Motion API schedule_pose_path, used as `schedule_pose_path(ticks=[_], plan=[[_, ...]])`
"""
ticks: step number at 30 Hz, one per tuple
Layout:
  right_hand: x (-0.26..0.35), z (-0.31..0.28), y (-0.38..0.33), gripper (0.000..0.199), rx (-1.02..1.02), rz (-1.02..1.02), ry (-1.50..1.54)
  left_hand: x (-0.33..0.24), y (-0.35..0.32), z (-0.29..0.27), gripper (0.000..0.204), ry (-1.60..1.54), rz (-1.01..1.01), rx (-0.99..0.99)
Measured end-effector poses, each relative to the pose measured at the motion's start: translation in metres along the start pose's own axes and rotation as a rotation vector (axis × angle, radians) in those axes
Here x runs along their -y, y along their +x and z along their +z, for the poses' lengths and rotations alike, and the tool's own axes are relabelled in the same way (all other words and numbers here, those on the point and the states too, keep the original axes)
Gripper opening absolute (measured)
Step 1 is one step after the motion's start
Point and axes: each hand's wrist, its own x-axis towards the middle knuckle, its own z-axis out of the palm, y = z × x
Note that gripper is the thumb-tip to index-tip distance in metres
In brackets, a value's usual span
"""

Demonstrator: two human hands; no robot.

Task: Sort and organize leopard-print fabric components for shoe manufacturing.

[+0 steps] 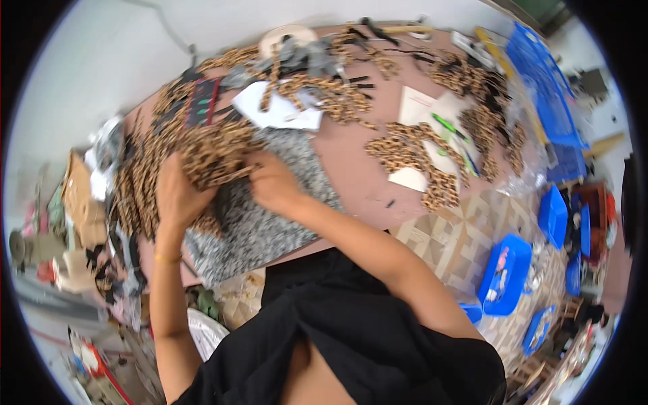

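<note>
Leopard-print strips [219, 150] are bunched between my two hands, blurred by motion. My left hand [179, 194] is closed at the bunch's near left side, its fingertips partly covered by the strips. At the bunch's right end my right hand [275, 182] pinches a strip, fingers together. Beneath lies a grey speckled mat [266, 226] on the pinkish table [351, 169]. A thick heap of the same leopard-print strips [135, 192] hangs over the table's left side.
Beyond my hands lie white paper [273, 108] and a dark red-edged case [201, 102]. More leopard-print pieces [405, 148] and a green pen [449, 126] are to the right. Blue bins [505, 273] stand on the tiled floor at right.
</note>
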Motion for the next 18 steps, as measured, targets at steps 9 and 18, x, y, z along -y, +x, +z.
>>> schedule_pose_path(ticks=[9,18], plan=[[0.008,0.000,-0.006,0.031,-0.010,0.039,-0.044,0.016,-0.028,0.032,0.073,0.135,-0.045,-0.020],[0.013,-0.035,-0.014,0.060,-0.012,0.114,0.044,0.022,0.008,-0.007,0.090,-0.126,-0.241,0.347]])
